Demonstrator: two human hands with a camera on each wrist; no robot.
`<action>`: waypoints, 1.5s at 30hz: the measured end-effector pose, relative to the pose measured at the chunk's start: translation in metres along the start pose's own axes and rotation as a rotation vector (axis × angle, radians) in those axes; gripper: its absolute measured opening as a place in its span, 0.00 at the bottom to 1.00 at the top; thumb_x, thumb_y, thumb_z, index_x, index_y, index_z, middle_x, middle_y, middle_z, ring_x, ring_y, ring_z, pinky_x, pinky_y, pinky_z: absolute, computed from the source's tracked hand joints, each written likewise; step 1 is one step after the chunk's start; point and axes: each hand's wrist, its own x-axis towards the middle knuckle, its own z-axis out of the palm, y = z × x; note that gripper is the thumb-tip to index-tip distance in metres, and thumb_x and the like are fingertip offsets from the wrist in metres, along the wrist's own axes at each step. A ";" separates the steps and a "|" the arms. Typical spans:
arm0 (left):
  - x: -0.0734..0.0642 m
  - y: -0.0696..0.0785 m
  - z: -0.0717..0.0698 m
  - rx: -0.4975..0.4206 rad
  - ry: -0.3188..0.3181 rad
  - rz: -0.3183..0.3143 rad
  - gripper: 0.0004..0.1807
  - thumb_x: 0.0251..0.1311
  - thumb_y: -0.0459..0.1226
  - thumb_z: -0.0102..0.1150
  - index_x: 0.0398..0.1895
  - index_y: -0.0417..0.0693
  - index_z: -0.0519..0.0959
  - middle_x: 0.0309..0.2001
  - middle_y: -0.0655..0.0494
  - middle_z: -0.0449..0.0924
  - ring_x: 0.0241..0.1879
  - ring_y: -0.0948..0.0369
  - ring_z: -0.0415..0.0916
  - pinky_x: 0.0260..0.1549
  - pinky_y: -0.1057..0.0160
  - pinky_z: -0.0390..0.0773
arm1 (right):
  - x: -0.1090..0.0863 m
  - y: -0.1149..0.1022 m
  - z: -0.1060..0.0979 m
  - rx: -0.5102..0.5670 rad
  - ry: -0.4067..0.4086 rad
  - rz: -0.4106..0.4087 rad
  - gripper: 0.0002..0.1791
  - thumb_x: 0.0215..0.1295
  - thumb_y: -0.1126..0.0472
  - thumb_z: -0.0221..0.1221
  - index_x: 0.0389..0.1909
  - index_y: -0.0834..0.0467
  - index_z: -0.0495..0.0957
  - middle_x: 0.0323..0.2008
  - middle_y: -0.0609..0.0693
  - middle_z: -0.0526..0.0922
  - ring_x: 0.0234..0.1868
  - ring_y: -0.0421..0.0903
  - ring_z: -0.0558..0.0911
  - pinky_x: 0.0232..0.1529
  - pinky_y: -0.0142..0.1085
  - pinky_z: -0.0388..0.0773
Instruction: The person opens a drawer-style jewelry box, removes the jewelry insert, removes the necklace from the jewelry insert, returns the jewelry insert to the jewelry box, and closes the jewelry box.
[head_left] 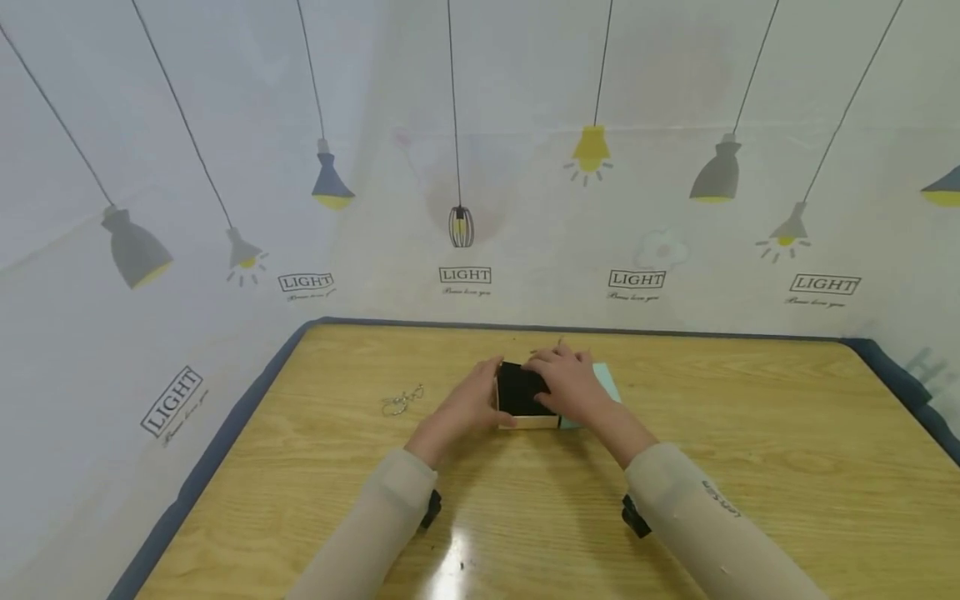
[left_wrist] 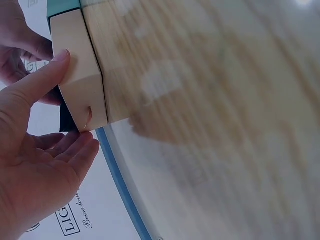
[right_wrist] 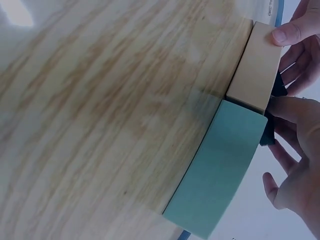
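A slide-out box lies on the table, its cream drawer (left_wrist: 77, 55) pulled partway from a mint-green sleeve (right_wrist: 220, 160). Inside the drawer is a black pad (head_left: 517, 390), its edges standing above the wall in both wrist views. My left hand (head_left: 472, 398) grips the drawer's outer end, thumb on the near wall and fingers around the far side, by a small ribbon pull (left_wrist: 89, 117). Over the drawer's inner end, my right hand (head_left: 573, 383) pinches the pad between thumb and fingers, partly hiding it and the sleeve.
A thin silvery chain (head_left: 402, 401) lies loose on the wooden table (head_left: 750, 442), left of the box. Beyond the table's dark blue edge (head_left: 487, 327) hangs a pale sheet (head_left: 540, 217) printed with lamps.
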 end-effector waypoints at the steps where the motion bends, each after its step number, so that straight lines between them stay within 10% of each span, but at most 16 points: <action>1: 0.000 0.000 0.000 0.004 -0.001 -0.002 0.57 0.52 0.41 0.76 0.79 0.42 0.49 0.75 0.43 0.59 0.72 0.48 0.62 0.71 0.49 0.66 | 0.000 0.000 0.001 -0.015 -0.010 -0.003 0.26 0.60 0.55 0.70 0.60 0.51 0.79 0.63 0.51 0.79 0.61 0.56 0.73 0.54 0.60 0.71; 21: -0.001 0.001 0.000 0.025 -0.016 -0.003 0.56 0.52 0.42 0.76 0.78 0.42 0.51 0.74 0.43 0.59 0.72 0.48 0.63 0.71 0.50 0.67 | 0.003 -0.019 0.002 -0.053 -0.206 -0.070 0.21 0.69 0.62 0.61 0.62 0.45 0.78 0.60 0.52 0.79 0.60 0.54 0.78 0.58 0.64 0.70; 29: -0.002 0.001 0.000 0.034 -0.010 -0.013 0.55 0.52 0.43 0.76 0.78 0.42 0.52 0.74 0.43 0.59 0.71 0.48 0.63 0.72 0.51 0.66 | -0.006 0.005 -0.008 -0.034 0.049 0.047 0.12 0.71 0.64 0.57 0.50 0.51 0.83 0.53 0.52 0.84 0.55 0.57 0.79 0.50 0.59 0.75; 35: -0.003 0.003 -0.001 0.037 -0.017 -0.028 0.55 0.52 0.42 0.76 0.78 0.43 0.51 0.75 0.44 0.59 0.73 0.48 0.62 0.73 0.51 0.63 | -0.017 0.030 -0.017 0.034 0.015 0.081 0.11 0.69 0.61 0.59 0.50 0.54 0.83 0.57 0.56 0.82 0.59 0.61 0.76 0.53 0.62 0.73; 45: 0.000 0.002 0.000 0.065 -0.018 -0.021 0.55 0.52 0.43 0.76 0.78 0.43 0.52 0.75 0.44 0.59 0.72 0.48 0.63 0.73 0.51 0.64 | -0.032 0.058 -0.020 0.193 -0.181 0.075 0.47 0.54 0.39 0.71 0.69 0.60 0.69 0.70 0.64 0.68 0.71 0.67 0.65 0.65 0.67 0.64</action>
